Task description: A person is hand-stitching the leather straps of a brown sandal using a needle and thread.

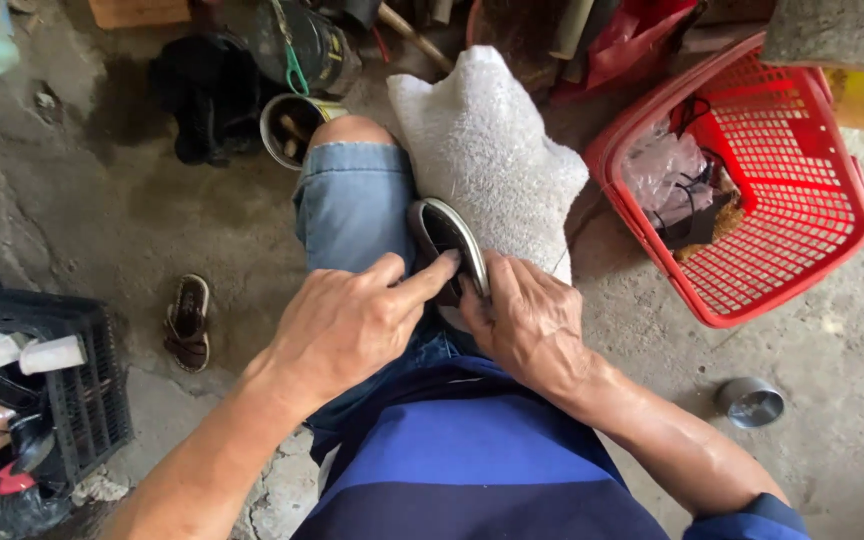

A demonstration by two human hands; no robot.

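Observation:
A dark shoe sole with a pale grey rim (444, 232) stands tilted on my lap, between my denim-clad knee (354, 195) and a white foam-wrapped bundle (487, 150). My left hand (347, 325) holds the sole's near end, thumb and fingers pressed on its dark face. My right hand (530, 320) grips the sole's right edge from the other side. Both hands touch each other around the sole's lower part, which they hide.
A red plastic basket (797, 180) with plastic bags and dark items lies tilted at right. A small metal tin (750, 402) sits on the concrete floor. A brown sandal (188, 322) lies at left beside a black crate (82, 385) of shoes. A can (290, 125) stands beyond my knee.

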